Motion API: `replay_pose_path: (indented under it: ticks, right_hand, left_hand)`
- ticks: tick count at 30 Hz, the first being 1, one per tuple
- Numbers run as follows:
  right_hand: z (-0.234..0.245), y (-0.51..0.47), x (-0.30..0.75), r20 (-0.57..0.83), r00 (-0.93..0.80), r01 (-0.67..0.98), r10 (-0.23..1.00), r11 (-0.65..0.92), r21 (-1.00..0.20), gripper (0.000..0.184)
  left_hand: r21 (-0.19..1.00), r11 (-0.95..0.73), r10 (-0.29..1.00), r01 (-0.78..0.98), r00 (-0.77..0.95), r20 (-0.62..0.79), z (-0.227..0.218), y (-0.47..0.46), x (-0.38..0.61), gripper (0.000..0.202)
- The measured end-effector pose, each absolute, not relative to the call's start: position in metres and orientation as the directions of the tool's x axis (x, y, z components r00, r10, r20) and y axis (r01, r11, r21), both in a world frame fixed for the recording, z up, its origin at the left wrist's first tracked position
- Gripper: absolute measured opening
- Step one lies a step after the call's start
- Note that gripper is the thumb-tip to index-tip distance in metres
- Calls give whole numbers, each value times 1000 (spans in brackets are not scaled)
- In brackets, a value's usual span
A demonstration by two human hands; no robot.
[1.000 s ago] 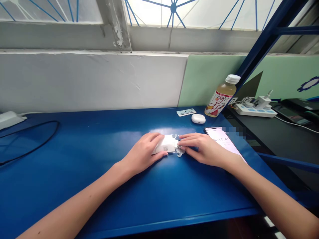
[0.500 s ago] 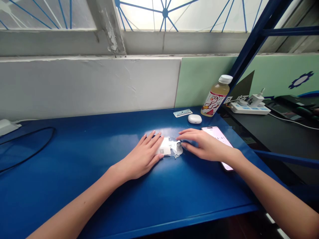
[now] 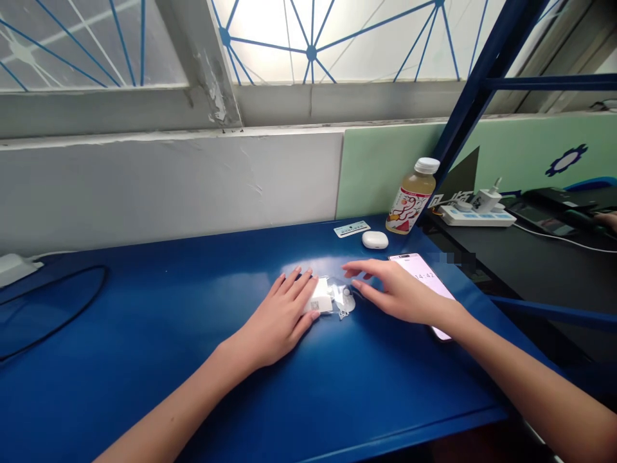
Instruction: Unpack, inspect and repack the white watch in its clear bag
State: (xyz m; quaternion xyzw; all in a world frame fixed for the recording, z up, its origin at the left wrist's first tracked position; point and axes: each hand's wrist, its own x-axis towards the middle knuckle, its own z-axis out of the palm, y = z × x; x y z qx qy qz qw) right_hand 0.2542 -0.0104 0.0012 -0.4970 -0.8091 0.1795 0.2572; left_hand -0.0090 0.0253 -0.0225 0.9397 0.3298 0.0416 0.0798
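My left hand [image 3: 285, 308] lies flat with its fingers stretched out over a small clear plastic packet [image 3: 340, 289] on the blue tabletop [image 3: 193, 308]. A white card or label [image 3: 322, 297] with a printed code shows beside my left fingertips; the rest is under the hand. Small pale pieces lie at the packet's right end, too small to name. Just right of the packet, my right hand [image 3: 393, 289] is held with thumb and fingers apart and nothing between them. Its wrist and palm cover part of a phone [image 3: 424, 273] with a lit screen.
Behind the packet are a white earphone case [image 3: 375, 240], a small printed card [image 3: 351, 229] and a drink bottle [image 3: 412, 196]. A black cable [image 3: 62, 337] lies at the left. A power strip [image 3: 477, 214] sits on the dark desk beyond a blue frame; another person's hand [image 3: 608, 220] shows at the right edge.
The view has tilted upward slightly. My right fingertips, previously beside the small round piece on the packet, are now a little apart from it. My left hand stays flat in place.
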Motion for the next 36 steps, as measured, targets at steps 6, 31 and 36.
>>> replay_pose_path:
  ticks: [6,31,36]
  right_hand:
    - [-8,-8,259,299,-390,840,871,470,-271,31]
    - [-12,-16,240,289,-484,658,826,561,-503,39]
    - [-14,-16,241,273,-522,679,808,587,-441,38]
  left_hand:
    - [158,-778,616,608,788,-3,-21,23,-8,62]
    - [154,-785,615,600,784,81,-27,26,-4,60]
    - [162,-782,619,602,780,87,-28,27,-4,61]
